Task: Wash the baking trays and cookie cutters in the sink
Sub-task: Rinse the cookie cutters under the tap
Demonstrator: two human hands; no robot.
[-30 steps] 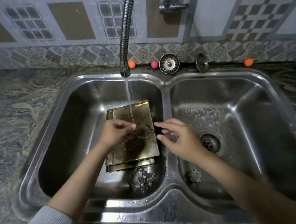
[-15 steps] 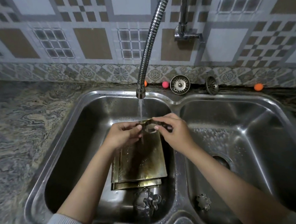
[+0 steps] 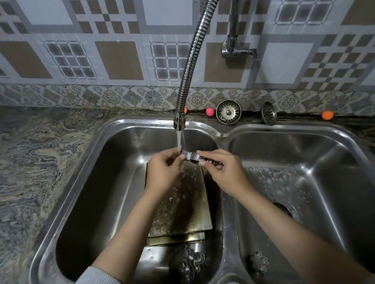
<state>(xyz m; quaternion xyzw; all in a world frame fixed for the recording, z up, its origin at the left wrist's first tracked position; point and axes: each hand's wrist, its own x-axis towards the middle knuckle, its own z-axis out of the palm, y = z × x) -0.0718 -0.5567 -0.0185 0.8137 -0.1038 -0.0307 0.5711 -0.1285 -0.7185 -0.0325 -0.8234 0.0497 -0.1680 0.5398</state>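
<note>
Sink [image 3: 221, 130] split in two basins; water run from tap [image 3: 179, 124] into left one. Baking trays [image 3: 182, 208] stacked on left basin floor, spotted with residue, partly hidden by forearms. Left hand [image 3: 162, 172] and right hand [image 3: 225, 172] curled, cookie cutter [image 3: 192, 156] pinched between fingertips under stream. Wet metal likely slipped and dropped onto trays. More cutters [image 3: 190, 261] heaped below trays; flower cutter [image 3: 259, 261] in right basin. Held cutter's shape obscured by fingers and water.
</note>
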